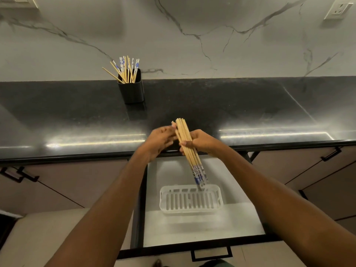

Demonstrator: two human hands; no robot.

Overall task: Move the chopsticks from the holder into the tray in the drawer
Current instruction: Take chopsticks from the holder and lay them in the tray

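Head view, grip: the right hand (pixel 200 142) is closed around the middle of a bundle of pale bamboo chopsticks with blue-and-white patterned ends (pixel 189 151); the left hand (pixel 160 140) is loosely curled, its fingertips (pixel 174 124) touching the bundle's plain tips above the grip
Head view, bundle: it slants down and away from the right fist, patterned ends lowest and blurred, hanging just over the far rim of the white slotted plastic tray (pixel 191 201); I cannot tell whether they touch it
Head view, tray: it sits below the grip on the pale floor of the open black-framed drawer (pixel 204 226), with nothing lying in it yet
Head view, holder: the black rounded-square metal holder (pixel 131 89) stands up and to the left of the grip on the dark polished countertop (pixel 250 112), with more chopsticks (pixel 125 71) fanned in it, so the task looks only partly done
Risk, spill: the bundle is steep and held at one point, so a loosening fist could let sticks slide out unevenly and land on the drawer floor beside the tray
Risk, snag: the narrow ends could jam in the slots if pushed down end-first
Risk, fit: sticks laid crosswise could ride over the rim
Risk, shift: the light tray could skid if nudged
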